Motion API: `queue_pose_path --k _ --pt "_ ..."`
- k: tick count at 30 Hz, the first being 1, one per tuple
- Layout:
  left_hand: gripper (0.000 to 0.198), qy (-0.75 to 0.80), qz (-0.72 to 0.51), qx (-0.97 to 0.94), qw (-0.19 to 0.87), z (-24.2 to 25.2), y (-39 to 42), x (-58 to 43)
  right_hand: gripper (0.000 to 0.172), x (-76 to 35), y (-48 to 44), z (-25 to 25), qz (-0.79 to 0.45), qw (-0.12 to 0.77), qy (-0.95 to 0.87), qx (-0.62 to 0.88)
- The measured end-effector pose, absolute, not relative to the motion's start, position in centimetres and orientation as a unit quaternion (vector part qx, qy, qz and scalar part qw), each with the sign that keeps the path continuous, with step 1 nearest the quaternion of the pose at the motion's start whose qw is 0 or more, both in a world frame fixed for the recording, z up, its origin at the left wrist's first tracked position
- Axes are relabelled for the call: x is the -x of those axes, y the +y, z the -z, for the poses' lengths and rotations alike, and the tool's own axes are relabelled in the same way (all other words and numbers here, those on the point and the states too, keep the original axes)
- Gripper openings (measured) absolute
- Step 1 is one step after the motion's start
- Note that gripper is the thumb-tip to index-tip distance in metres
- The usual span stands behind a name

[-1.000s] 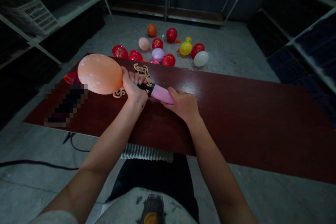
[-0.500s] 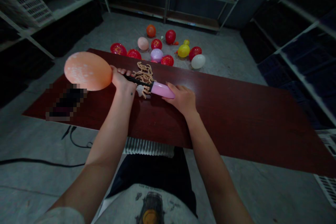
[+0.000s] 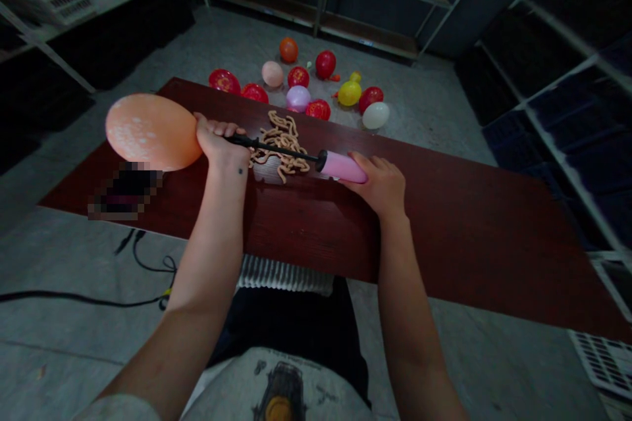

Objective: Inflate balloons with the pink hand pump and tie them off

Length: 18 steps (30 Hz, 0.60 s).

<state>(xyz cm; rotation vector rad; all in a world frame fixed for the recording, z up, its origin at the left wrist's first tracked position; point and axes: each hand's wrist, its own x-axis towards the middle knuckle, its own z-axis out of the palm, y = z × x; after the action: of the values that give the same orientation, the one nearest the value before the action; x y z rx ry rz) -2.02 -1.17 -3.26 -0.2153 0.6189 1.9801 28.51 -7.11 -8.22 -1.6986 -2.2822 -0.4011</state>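
A balloon pump with a pink barrel and a black rod stretches between my two hands, over the table. My right hand is wrapped round the pink barrel. At the pump's black end, my left hand is closed, with the neck of an inflated orange balloon against it. White print shows on the balloon's side. How the neck sits on the nozzle is hidden by my fingers. Beneath the rod lies a heap of uninflated tan balloons, long and thin, on the dark red table.
Several inflated balloons, among them a yellow one and a white one, lie on the floor beyond the table. A blurred-out dark object rests at the table's left. Shelves line the walls; a black cable crosses the floor.
My right hand has moved right with the pink barrel, drawing out more of the black rod. The left hand and the orange balloon have shifted slightly left.
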Motion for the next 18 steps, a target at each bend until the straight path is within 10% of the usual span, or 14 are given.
queue_pose_path --k 18 --pt "0.061 0.246 -0.792 -0.048 0.557 3.0 -3.3 -7.1 0.068 -25.0 -8.3 7.5 0.055 0.104 -0.807 0.579"
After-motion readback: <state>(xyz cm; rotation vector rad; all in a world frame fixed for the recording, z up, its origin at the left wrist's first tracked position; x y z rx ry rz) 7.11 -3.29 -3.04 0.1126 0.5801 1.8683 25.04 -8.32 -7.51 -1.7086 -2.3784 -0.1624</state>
